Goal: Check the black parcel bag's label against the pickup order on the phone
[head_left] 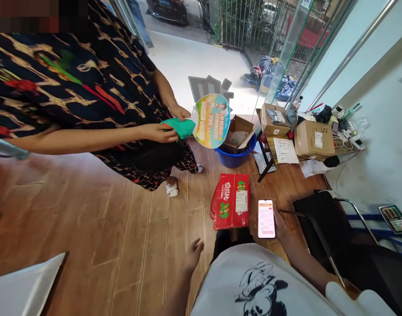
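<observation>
My right hand [280, 224] holds a white phone [266, 218] with its lit screen facing up, just right of a red carton [231, 201] standing on the wooden floor. My left hand [193, 255] hangs low over the floor, fingers loosely apart and holding nothing. Another person in a dark patterned garment stands at the left; that person's hands [164, 131] hold a green cloth item [179, 127] and a round printed paper fan [211, 120].
A blue bucket [235, 157] with an open cardboard box in it stands behind the carton. Parcels [310, 139] and papers lie on a low table at the right. A black chair [329, 224] is near my right arm. A glass door is beyond.
</observation>
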Motion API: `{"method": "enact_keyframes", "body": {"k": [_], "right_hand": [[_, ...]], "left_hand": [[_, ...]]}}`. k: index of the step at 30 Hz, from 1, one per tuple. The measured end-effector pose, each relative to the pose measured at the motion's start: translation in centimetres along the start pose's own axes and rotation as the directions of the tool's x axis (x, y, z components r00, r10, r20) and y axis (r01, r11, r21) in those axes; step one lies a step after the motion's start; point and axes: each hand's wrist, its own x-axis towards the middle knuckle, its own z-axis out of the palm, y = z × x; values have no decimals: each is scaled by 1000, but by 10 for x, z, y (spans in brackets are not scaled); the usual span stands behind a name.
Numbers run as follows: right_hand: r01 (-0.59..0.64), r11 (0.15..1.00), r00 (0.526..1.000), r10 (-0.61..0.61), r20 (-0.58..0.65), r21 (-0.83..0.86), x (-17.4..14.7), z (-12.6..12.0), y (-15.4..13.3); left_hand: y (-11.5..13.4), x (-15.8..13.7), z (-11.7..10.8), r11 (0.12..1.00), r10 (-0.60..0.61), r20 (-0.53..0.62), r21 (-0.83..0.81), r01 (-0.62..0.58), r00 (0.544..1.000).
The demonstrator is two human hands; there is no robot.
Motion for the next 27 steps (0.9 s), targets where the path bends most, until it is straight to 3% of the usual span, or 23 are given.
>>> {"method": "enact_keyframes", "body": {"k": [4, 7, 11, 15, 20, 24, 27], "right_hand": [[-14, 943, 989, -34, 141, 332, -21, -11, -7], [-60, 887, 981, -31, 189, 457, -30, -9, -10], [-72, 856, 971, -58, 233, 512, -34, -1, -9], [-7, 810, 937, -199, 286, 586, -32, 4, -5], [4, 760, 937, -231, 264, 650, -30, 6, 0], [-2, 776, 928, -233, 290, 630, -30, 4, 2], [27, 791, 936, -235, 262, 612, -27, 2, 5]], "left_hand": [[56, 30, 31, 977, 165, 134, -160, -143, 977], [91, 26, 62, 951, 252, 286, -252, -181, 925], [114, -13, 88, 884, 290, 465, -465, -48, 837], [129, -52, 89, 803, 337, 533, -593, 59, 776], [145, -70, 85, 807, 326, 507, -589, 44, 798], [150, -69, 88, 836, 295, 496, -548, 31, 817], [150, -69, 88, 845, 330, 517, -536, -2, 790]]}}
